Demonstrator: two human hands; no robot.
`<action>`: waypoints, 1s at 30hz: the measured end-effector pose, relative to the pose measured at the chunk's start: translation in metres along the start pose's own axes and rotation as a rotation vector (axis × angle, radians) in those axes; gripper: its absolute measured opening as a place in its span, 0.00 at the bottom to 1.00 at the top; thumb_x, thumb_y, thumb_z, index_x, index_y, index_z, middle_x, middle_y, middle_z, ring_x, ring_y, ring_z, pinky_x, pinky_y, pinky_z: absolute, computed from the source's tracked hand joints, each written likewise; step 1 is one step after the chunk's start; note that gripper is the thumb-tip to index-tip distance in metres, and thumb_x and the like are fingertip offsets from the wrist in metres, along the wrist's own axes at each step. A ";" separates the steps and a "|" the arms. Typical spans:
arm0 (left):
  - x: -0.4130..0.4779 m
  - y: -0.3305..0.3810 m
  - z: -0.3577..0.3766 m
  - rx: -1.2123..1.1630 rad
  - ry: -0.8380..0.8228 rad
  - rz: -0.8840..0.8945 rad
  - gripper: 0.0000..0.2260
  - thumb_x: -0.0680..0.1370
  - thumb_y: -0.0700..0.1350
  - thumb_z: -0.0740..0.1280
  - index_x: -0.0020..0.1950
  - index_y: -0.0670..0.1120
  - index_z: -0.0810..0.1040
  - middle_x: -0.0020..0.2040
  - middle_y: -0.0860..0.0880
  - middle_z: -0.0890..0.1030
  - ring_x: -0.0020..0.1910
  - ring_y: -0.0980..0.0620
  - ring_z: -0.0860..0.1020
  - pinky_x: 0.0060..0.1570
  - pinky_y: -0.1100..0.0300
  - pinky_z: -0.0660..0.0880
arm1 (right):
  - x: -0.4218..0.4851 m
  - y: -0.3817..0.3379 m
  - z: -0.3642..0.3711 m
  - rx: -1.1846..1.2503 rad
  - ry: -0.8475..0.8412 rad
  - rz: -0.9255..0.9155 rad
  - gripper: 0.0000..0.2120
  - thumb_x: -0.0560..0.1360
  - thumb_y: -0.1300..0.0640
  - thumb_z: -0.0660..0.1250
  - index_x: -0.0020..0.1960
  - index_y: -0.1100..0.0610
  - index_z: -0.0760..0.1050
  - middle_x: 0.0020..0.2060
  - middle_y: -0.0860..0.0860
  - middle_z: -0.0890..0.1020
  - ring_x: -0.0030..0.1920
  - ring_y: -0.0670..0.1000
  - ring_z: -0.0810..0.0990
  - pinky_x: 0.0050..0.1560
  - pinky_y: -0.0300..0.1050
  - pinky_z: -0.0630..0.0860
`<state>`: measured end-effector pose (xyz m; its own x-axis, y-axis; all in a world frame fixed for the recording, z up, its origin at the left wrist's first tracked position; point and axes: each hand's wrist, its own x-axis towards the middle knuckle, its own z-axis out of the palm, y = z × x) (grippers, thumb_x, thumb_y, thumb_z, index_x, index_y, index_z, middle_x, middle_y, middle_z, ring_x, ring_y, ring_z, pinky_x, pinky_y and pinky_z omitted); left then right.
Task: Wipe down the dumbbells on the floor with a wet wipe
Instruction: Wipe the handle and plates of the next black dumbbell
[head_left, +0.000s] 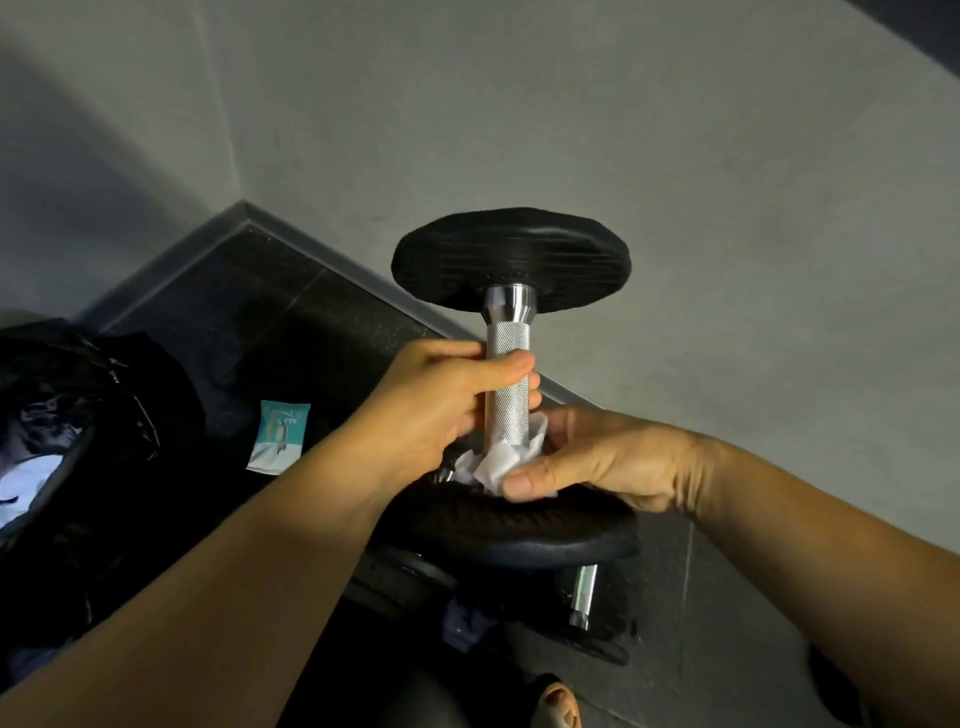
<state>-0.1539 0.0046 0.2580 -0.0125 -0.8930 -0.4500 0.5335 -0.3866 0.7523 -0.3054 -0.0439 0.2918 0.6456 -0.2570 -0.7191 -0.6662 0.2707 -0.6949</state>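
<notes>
Steadying hand: left hand (436, 400) wraps the dumbbell (507, 413) bar.
Wiping hand: right hand (613, 462) pinches the soft wipe (493, 465).
Dumbbell: likely heavy, stiff; the rough bar offers the surest hold.

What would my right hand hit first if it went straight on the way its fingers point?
Almost at once, the dumbbell's knurled handle, at its lower end: the right hand points left with the wet wipe bunched against it. Just beyond is the left hand gripping that handle, though depth there is unclear.
</notes>
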 end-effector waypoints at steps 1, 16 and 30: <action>0.000 0.000 0.001 -0.029 -0.026 -0.001 0.10 0.70 0.41 0.71 0.51 0.42 0.81 0.46 0.42 0.85 0.48 0.45 0.84 0.50 0.50 0.80 | -0.002 -0.001 -0.001 0.014 -0.007 -0.003 0.18 0.71 0.63 0.70 0.60 0.62 0.76 0.51 0.50 0.84 0.52 0.47 0.82 0.59 0.40 0.75; 0.004 -0.017 0.019 0.326 0.283 0.190 0.04 0.68 0.40 0.76 0.41 0.45 0.84 0.33 0.44 0.84 0.34 0.49 0.83 0.38 0.56 0.82 | 0.035 0.007 0.041 0.043 0.667 0.041 0.13 0.62 0.68 0.76 0.28 0.55 0.75 0.20 0.47 0.77 0.28 0.48 0.78 0.39 0.40 0.77; -0.001 0.002 -0.002 0.010 -0.159 0.040 0.17 0.67 0.43 0.70 0.54 0.41 0.80 0.49 0.41 0.85 0.49 0.44 0.84 0.52 0.50 0.79 | -0.009 -0.006 0.011 0.225 0.142 0.003 0.15 0.65 0.61 0.71 0.52 0.60 0.80 0.48 0.52 0.85 0.50 0.49 0.84 0.54 0.39 0.78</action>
<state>-0.1513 0.0051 0.2589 -0.1255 -0.9325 -0.3385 0.5280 -0.3517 0.7730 -0.3031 -0.0326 0.3030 0.5744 -0.3794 -0.7254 -0.5582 0.4666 -0.6860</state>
